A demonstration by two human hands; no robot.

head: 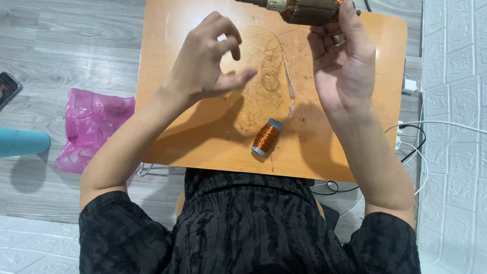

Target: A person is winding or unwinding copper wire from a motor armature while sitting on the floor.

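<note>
At worktop's (167, 127) far edge, right hand (345, 66) is gripping the motor armature (304, 10), fingers closed round its core. It's looking heavy & rigid w/ delicate windings. Left hand (208, 63) is hovering, fingers half-curled, holding nothing visible.

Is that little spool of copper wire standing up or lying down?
Lying down. The spool rests on its side on the table, both grey end caps showing, between the two forearms, untouched.

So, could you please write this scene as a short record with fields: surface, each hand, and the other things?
surface: small orange table
right hand: holds a motor rotor at the far edge
left hand: raised over the table, fingers curled, nothing visibly held
on table: spool of copper wire lying on its side; loose thin wire
on floor: pink plastic bag, white cables
</note>
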